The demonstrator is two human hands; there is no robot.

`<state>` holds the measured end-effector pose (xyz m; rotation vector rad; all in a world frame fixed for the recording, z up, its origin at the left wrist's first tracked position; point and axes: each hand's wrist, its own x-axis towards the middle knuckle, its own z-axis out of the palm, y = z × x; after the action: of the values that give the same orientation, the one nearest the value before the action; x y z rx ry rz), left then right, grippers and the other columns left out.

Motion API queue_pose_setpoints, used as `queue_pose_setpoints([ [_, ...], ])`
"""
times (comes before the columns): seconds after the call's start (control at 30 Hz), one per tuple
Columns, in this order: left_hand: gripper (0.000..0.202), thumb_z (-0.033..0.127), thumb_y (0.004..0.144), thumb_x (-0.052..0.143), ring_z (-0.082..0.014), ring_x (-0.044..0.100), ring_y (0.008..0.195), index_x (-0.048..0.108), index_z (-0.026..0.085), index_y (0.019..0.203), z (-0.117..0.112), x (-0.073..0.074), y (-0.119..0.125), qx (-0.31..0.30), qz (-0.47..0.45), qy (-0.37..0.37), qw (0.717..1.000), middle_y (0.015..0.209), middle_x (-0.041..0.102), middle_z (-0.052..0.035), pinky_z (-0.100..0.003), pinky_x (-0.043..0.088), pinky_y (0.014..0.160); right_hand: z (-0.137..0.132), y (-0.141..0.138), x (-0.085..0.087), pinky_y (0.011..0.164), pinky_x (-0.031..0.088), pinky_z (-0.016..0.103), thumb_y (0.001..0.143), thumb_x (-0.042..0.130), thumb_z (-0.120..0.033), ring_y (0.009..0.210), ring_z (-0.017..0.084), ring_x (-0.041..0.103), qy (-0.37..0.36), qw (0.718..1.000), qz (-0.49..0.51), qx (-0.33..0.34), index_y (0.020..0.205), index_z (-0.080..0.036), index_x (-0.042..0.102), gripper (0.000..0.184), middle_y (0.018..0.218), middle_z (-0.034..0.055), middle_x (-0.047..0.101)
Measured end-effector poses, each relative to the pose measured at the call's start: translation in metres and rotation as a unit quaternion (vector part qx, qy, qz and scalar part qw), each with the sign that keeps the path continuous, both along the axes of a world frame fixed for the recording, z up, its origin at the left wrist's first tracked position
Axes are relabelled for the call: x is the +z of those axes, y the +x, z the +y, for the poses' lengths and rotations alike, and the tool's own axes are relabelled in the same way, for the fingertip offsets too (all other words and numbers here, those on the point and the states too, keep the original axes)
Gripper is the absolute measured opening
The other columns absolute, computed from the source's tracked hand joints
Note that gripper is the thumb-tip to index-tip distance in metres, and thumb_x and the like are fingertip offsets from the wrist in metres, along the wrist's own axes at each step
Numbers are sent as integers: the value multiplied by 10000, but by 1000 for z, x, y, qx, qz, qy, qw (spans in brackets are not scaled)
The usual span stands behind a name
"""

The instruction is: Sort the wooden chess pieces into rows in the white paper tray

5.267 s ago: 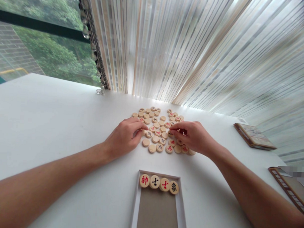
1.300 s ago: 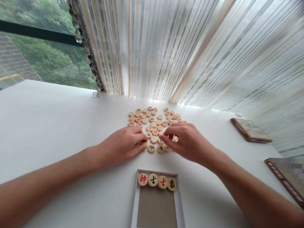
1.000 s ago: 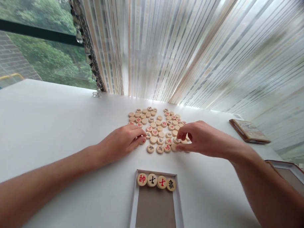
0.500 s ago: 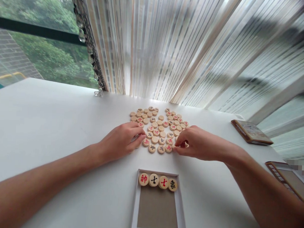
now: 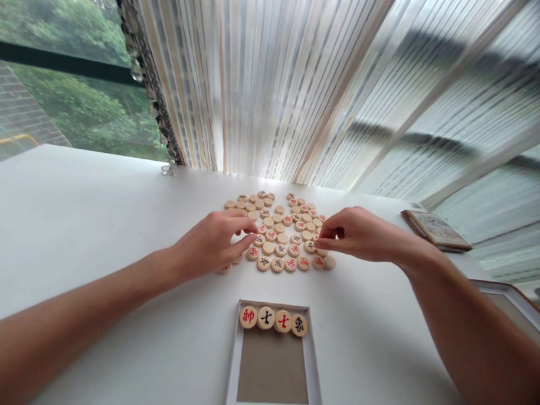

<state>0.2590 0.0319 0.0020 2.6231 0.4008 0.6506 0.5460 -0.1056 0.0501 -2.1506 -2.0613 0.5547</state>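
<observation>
Several round wooden chess pieces [image 5: 280, 226] with red or black characters lie spread on the white table [image 5: 83, 219]. My left hand [image 5: 213, 243] rests at the left edge of the spread, thumb and forefinger pinched together over a piece. My right hand [image 5: 360, 234] hovers at the right edge, its fingertips pinched on a piece there. Nearer to me lies a shallow white box [image 5: 233, 366] with a brown floor. Along its far end sits a row of pieces [image 5: 273, 319].
A striped sheer curtain [image 5: 345, 87] hangs behind the table, and a window [image 5: 56, 89] shows trees at left. A flat decorated box [image 5: 435, 229] lies at the right. Another framed tray [image 5: 514, 305] sits at the right edge.
My right hand has lifted and shifted slightly back and right along the edge of the spread. My left hand stays almost in place. The view has tilted a little.
</observation>
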Motion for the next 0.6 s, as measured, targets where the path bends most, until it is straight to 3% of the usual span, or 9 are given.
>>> queue_pose_setpoints([
  [0.17,108,205,950,694,-198,686,880,795,172,964,-8,11,27,-18,73,-13,997,963,741,-60,-303,496,798,-1,-17,1,555,364,272,915,717,-380,553,124,512,69,997,35,5,778,-192,777,240,597,-19,632],
  [0.3,135,207,952,680,-195,665,818,783,179,869,-14,12,44,-31,145,15,989,915,709,-62,-295,470,716,9,-44,-20,676,443,278,927,694,-158,711,159,617,176,983,25,41,913,-166,823,130,788,42,720],
  [0.43,117,208,942,693,-184,660,802,770,190,857,-14,14,44,-66,172,18,983,907,698,-49,-282,466,710,16,-54,-42,785,475,308,952,654,-86,858,204,669,192,975,-5,111,924,-168,837,202,944,97,738],
  [0.6,96,172,960,674,-193,682,858,770,176,958,-15,18,40,-73,172,19,982,976,717,-63,-286,488,751,18,-52,-49,837,496,321,918,710,-105,973,245,695,196,974,10,110,968,-159,817,130,1037,112,749],
])
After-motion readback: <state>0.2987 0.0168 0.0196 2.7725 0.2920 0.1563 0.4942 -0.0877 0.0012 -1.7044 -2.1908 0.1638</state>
